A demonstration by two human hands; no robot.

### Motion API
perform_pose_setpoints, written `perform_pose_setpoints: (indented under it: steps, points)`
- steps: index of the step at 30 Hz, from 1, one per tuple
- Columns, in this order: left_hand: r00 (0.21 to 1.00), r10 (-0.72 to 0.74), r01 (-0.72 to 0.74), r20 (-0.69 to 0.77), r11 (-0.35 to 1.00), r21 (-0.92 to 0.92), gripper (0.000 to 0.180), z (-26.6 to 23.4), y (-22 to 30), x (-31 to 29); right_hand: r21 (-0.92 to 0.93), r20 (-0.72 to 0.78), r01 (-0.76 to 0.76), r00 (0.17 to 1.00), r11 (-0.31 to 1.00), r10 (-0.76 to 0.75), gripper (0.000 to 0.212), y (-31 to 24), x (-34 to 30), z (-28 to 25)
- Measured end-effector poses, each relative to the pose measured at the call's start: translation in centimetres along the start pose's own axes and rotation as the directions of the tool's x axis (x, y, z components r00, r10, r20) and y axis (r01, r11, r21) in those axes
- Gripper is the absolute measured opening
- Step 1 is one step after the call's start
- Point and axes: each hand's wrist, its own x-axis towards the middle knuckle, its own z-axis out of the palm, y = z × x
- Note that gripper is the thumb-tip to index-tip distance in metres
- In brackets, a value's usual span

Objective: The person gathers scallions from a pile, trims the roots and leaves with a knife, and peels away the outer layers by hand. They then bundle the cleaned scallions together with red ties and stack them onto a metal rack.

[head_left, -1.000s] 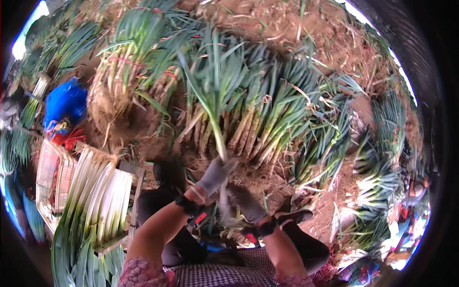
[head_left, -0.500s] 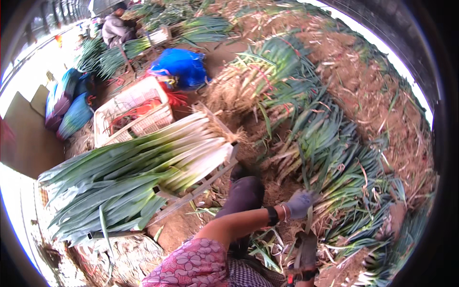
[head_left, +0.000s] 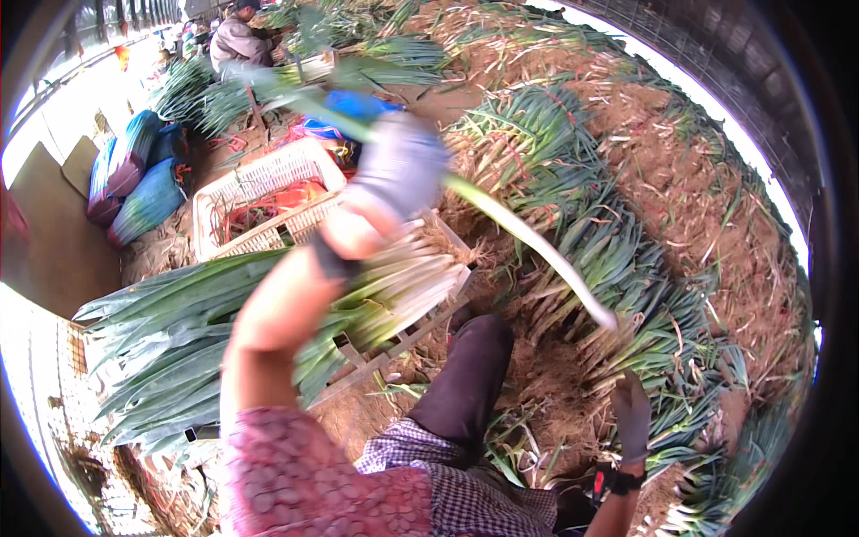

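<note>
My left hand, in a pale grey glove and blurred by motion, is raised above the bench. It is closed around the middle of a single leek. The white root end slants down to the right, and the green leaves trail off to the upper left. My right hand, in a grey glove, is low at the near edge of the heaped leeks. Its fingers are drawn together; what they hold, if anything, is hidden. Trimmed leeks lie side by side on a low metal rack, partly behind my left arm.
Beyond the rack stands a cream plastic crate with red ties inside. A blue bag and stuffed colourful sacks lie farther off. Another person sits at the far left. Soil strewn with scraps rises on the right.
My left hand has swung up and left from the heap, bringing a leek with it. My right hand has moved up and right, to the edge of the heap.
</note>
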Motion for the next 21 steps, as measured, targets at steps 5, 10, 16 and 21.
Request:
perform_pose_setpoints:
  steps: [5,10,16,21]
  points:
    - [0.781,0.01,0.002,0.624,1.0,-0.02,0.017,7.6,-7.9,-15.5,0.386,0.178,-0.066,0.984,0.92,-0.004,0.047,2.8,2.7,6.7]
    - [0.809,0.159,0.017,0.566,0.956,-0.293,0.021,12.2,-2.3,-23.1,0.414,0.335,-0.188,0.941,0.891,0.042,0.042,4.0,3.7,12.9]
    - [0.661,0.153,0.087,0.735,0.957,-0.277,0.028,13.1,1.4,-18.3,0.635,0.401,-0.499,0.866,0.589,0.301,0.039,5.9,2.2,13.6]
    - [0.946,0.209,0.067,0.247,0.62,-0.782,0.053,6.3,13.6,-5.9,0.552,0.276,-0.532,0.843,0.642,0.461,0.022,18.3,1.2,19.1]
